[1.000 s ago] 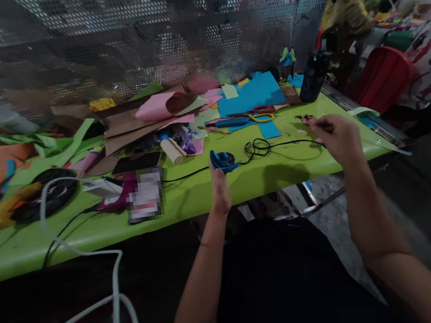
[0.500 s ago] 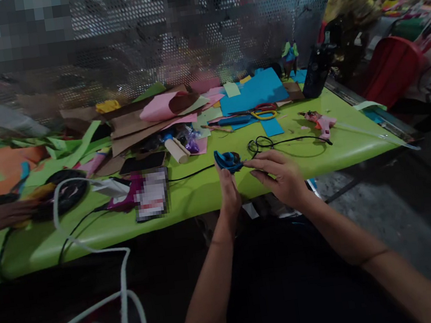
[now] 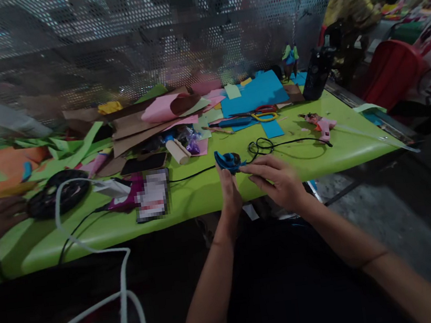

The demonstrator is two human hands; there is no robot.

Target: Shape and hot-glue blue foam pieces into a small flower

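Note:
Just over the front edge of the table, my left hand [image 3: 229, 191] is closed around the lower side of a blue curled piece [image 3: 226, 160], which looks like folded paper or felt with a dark brown centre. From the right, the fingertips of my right hand [image 3: 279, 179] are pinched together at the lower right edge of this piece. Its underside is hidden by my left thumb and palm. A looped black cord [image 3: 261, 146] lies behind my right hand and runs towards a pink glue gun [image 3: 324, 127] on the table.
On the green table [image 3: 196, 196] lie blue sheets [image 3: 254, 93], scissors [image 3: 267, 115], brown card [image 3: 132, 132], a phone [image 3: 152, 196] and a black ring-shaped object [image 3: 58, 192]. A co-worker's hand [image 3: 2, 216] is at far left. A dark bottle [image 3: 317, 74] stands back right; a white cable [image 3: 123, 279] hangs in front.
My right fingertips have shifted slightly left and down along the blue piece, while my left hand stays put. At far left, the co-worker's hand has moved left and nearer.

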